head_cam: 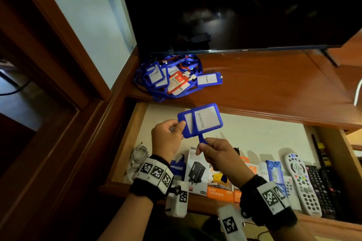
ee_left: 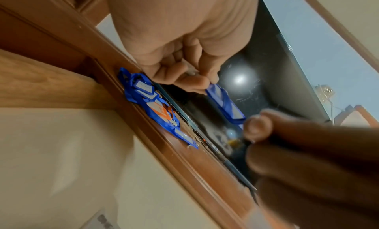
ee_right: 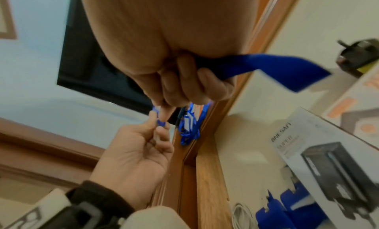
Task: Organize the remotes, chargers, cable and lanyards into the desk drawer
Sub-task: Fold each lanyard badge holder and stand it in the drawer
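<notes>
Badge (head_cam: 201, 120) held above drawer (head_cam: 125, 143), long axis sideways: left hand (head_cam: 166, 139) fingers pinching its edge, right hand (head_cam: 221, 154) fingers pinching strap (head_cam: 201, 141) below.

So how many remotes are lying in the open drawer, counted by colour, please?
White remotes: 2
Black remotes: 2
Total: 4

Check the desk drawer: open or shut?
Open: the drawer is pulled out, exposing chargers and remotes inside.
</notes>
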A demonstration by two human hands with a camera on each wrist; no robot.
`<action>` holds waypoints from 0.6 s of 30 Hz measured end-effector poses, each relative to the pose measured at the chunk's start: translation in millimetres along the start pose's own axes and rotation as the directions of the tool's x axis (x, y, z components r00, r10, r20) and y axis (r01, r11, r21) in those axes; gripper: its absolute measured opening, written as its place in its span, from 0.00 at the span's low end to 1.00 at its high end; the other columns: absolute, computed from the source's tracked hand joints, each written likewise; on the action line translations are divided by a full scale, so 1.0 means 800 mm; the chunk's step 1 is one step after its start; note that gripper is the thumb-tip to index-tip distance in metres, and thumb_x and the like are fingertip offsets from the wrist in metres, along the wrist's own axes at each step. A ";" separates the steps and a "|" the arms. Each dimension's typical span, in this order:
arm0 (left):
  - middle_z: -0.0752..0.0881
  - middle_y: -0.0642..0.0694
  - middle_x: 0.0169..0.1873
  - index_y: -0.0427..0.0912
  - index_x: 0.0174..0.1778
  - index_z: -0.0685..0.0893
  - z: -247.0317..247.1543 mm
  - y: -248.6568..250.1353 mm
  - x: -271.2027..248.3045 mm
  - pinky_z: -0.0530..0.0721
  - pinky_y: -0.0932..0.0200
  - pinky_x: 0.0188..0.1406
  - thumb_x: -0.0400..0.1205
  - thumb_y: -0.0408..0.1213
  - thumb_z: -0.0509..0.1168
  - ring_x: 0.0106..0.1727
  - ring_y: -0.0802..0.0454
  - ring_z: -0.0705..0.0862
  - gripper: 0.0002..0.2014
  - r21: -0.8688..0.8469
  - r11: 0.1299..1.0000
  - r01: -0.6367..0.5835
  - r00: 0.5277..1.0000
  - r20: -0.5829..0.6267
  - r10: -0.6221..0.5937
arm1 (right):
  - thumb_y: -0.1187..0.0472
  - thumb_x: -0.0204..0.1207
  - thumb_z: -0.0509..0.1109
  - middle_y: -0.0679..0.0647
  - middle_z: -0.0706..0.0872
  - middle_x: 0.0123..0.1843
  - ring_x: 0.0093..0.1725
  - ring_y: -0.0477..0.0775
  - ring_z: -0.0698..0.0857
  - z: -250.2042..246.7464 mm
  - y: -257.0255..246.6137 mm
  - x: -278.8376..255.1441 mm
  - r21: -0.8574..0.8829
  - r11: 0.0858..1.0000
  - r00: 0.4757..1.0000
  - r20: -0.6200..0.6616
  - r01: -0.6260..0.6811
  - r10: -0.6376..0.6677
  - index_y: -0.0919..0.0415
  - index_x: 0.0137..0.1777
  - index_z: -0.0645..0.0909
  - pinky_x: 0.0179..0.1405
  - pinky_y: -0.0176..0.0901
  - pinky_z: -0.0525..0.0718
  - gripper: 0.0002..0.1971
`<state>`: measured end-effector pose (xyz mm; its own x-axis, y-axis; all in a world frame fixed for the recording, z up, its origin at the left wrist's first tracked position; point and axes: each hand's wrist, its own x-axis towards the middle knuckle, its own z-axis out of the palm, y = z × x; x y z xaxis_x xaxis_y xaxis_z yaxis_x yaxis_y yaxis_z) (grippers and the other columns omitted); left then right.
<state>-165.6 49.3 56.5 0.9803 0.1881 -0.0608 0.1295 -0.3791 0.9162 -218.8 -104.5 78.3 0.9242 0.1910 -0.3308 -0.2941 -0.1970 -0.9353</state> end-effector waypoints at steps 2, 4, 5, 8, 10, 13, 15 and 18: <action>0.84 0.44 0.24 0.38 0.35 0.86 0.002 -0.010 0.000 0.85 0.51 0.35 0.80 0.41 0.67 0.30 0.47 0.83 0.11 0.113 0.992 -0.058 0.997 0.047 0.053 | 0.61 0.84 0.61 0.41 0.73 0.19 0.20 0.39 0.69 -0.003 -0.005 0.000 -0.080 0.997 1.000 0.015 0.020 -0.019 0.61 0.39 0.82 0.22 0.27 0.68 0.13; 0.85 0.42 0.25 0.37 0.35 0.86 0.004 -0.021 -0.005 0.85 0.47 0.37 0.80 0.41 0.68 0.31 0.42 0.83 0.12 0.192 0.975 -0.114 0.987 0.136 0.089 | 0.60 0.83 0.63 0.42 0.74 0.20 0.21 0.39 0.70 -0.011 -0.009 0.003 -0.190 0.980 0.998 0.026 0.065 -0.061 0.59 0.37 0.83 0.24 0.30 0.70 0.13; 0.85 0.42 0.26 0.37 0.35 0.86 0.004 -0.025 -0.008 0.85 0.47 0.37 0.79 0.41 0.68 0.31 0.42 0.83 0.12 0.215 0.968 -0.131 0.980 0.178 0.093 | 0.60 0.82 0.64 0.44 0.75 0.21 0.22 0.40 0.70 -0.017 -0.010 0.006 -0.257 0.962 0.996 0.029 0.093 -0.088 0.58 0.35 0.83 0.25 0.32 0.71 0.14; 0.85 0.45 0.27 0.37 0.34 0.86 0.003 -0.032 -0.010 0.84 0.50 0.38 0.79 0.40 0.69 0.33 0.45 0.82 0.11 0.283 0.942 -0.182 0.956 0.273 0.102 | 0.59 0.80 0.68 0.48 0.81 0.27 0.26 0.44 0.76 -0.036 -0.013 0.014 -0.425 0.895 0.989 0.010 0.136 -0.146 0.57 0.33 0.83 0.28 0.34 0.74 0.12; 0.86 0.45 0.30 0.38 0.34 0.86 -0.003 -0.032 -0.003 0.83 0.55 0.39 0.79 0.41 0.68 0.35 0.47 0.83 0.12 0.381 0.907 -0.180 0.945 0.324 0.052 | 0.58 0.78 0.70 0.52 0.85 0.30 0.30 0.48 0.81 -0.046 -0.010 0.020 -0.465 0.877 0.989 -0.020 0.121 -0.147 0.55 0.34 0.83 0.29 0.38 0.78 0.10; 0.87 0.44 0.32 0.39 0.35 0.86 -0.016 -0.026 0.009 0.79 0.58 0.37 0.79 0.42 0.68 0.38 0.47 0.83 0.11 0.493 0.842 -0.218 0.914 0.406 -0.001 | 0.59 0.77 0.71 0.53 0.84 0.26 0.24 0.43 0.79 -0.054 -0.005 0.028 -0.442 0.891 0.991 -0.032 0.103 -0.131 0.60 0.37 0.84 0.25 0.36 0.77 0.08; 0.85 0.46 0.34 0.40 0.36 0.85 -0.023 -0.016 0.011 0.77 0.59 0.38 0.79 0.41 0.69 0.39 0.50 0.82 0.09 0.498 0.825 -0.267 0.859 0.511 -0.030 | 0.62 0.77 0.70 0.52 0.81 0.23 0.21 0.41 0.76 -0.054 -0.004 0.031 -0.402 0.909 0.992 -0.020 0.110 -0.128 0.63 0.38 0.85 0.24 0.30 0.74 0.08; 0.82 0.49 0.34 0.42 0.35 0.79 -0.029 0.005 0.013 0.80 0.56 0.42 0.80 0.40 0.69 0.39 0.51 0.80 0.09 0.458 0.787 -0.413 0.715 0.699 -0.031 | 0.65 0.80 0.67 0.54 0.78 0.23 0.19 0.40 0.72 -0.052 -0.005 0.032 -0.305 0.947 0.995 0.023 0.101 -0.098 0.64 0.37 0.84 0.23 0.25 0.69 0.10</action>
<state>-158.3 71.0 68.5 0.8008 -0.4869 -0.3488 -0.2348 -0.7909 0.5651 -183.6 -139.0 78.5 0.9428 0.2316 -0.2399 -0.1111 -0.4601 -0.8809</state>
